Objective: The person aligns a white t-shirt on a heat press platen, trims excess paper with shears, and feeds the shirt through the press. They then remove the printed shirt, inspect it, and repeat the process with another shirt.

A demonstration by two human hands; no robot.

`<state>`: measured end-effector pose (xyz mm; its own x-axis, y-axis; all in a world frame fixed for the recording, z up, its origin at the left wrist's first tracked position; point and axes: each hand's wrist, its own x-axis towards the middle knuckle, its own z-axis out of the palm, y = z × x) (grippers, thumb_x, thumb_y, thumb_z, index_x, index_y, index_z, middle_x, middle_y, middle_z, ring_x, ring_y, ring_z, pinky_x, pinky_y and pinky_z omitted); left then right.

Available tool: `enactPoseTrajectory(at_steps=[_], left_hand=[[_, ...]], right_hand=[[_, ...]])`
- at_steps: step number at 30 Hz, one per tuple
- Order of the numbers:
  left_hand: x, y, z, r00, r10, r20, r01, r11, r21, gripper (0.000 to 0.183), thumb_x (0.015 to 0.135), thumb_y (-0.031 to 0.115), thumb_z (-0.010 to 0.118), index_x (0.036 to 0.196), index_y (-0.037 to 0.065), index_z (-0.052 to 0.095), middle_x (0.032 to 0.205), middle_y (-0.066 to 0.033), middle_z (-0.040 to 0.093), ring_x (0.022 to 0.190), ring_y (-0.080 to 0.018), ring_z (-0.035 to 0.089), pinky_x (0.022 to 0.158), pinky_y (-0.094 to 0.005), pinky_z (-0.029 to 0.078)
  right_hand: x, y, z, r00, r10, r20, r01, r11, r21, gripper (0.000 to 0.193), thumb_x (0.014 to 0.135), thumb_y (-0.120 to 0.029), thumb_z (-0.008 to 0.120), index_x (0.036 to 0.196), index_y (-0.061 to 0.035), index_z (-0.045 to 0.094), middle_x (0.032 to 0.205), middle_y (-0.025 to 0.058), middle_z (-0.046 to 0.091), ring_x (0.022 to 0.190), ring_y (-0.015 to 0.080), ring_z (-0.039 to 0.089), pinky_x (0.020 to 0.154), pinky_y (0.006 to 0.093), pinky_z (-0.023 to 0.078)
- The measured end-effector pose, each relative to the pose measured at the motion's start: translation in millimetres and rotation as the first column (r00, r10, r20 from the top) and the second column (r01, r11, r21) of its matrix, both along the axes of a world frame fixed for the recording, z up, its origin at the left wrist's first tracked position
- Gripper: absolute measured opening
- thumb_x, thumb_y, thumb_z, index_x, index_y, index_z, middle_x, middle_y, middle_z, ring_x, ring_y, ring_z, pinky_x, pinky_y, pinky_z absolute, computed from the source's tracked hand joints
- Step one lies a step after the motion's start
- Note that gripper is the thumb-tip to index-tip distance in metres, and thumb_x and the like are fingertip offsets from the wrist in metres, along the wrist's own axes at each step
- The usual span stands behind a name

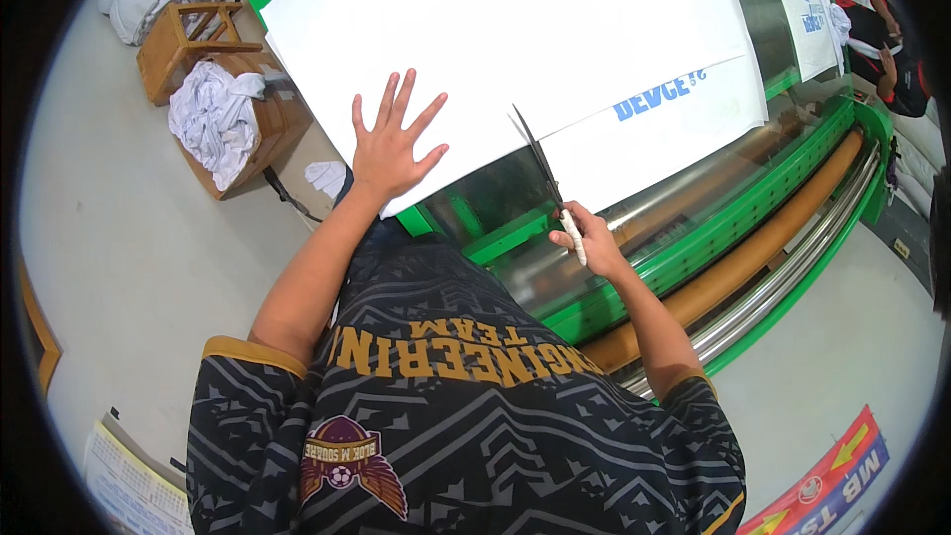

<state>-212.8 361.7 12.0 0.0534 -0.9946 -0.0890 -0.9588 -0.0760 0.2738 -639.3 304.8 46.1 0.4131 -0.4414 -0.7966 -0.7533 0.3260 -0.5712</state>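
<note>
My left hand point(389, 151) lies flat with fingers spread on a large white sheet point(495, 30), near its left edge. In my right hand point(591, 241) is a pair of scissors point(543, 160) with long dark blades and a pale wrapped handle. The blades point up and away, parted slightly, with their tips close to the near edge of the white sheet. Beneath that sheet lies a second white sheet point(649, 154) with blue print, which sticks out on the right. Whether the blades touch either sheet I cannot tell.
The sheets rest on a green-framed machine point(471, 221) with a brown roller point(753, 228) and shiny metal rods at its right front. On the left stand a wooden stool point(163, 52) and a carton point(282, 119) with crumpled white cloth point(216, 119). Another person point(877, 50) is at the far right.
</note>
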Motion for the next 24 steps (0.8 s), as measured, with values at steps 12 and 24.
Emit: enactPoseTrajectory(at_steps=[12,24], left_hand=[[0.1,-0.3,1.6,1.000,0.007,-0.012,-0.007,1.000,0.010,0.079,0.104,0.069,0.064,0.177,0.046,0.043,0.194,-0.0090,0.013,0.179,-0.0322,0.012,0.134,-0.0781,0.002],[1.5,3.3,0.3,0.999,0.011,-0.039,-0.012,0.999,-0.036,0.079,0.104,0.069,0.064,0.177,0.047,0.043,0.194,-0.0090,0.015,0.179,-0.0316,0.013,0.135,-0.0771,0.002]], right_hand=[[-3.1,7.1,-9.6,0.999,-0.001,-0.053,-0.001,0.999,-0.038,0.064,0.094,-0.057,0.092,0.124,-0.0041,0.071,0.079,0.0045,0.065,0.073,0.0149,0.062,0.068,0.0353,0.052],[28.6,-24.1,12.7,0.999,-0.049,0.003,0.049,0.998,0.039,0.069,0.096,-0.061,0.088,0.131,-0.0045,0.069,0.103,0.0093,0.073,0.089,0.0173,0.065,0.080,0.0362,0.055]])
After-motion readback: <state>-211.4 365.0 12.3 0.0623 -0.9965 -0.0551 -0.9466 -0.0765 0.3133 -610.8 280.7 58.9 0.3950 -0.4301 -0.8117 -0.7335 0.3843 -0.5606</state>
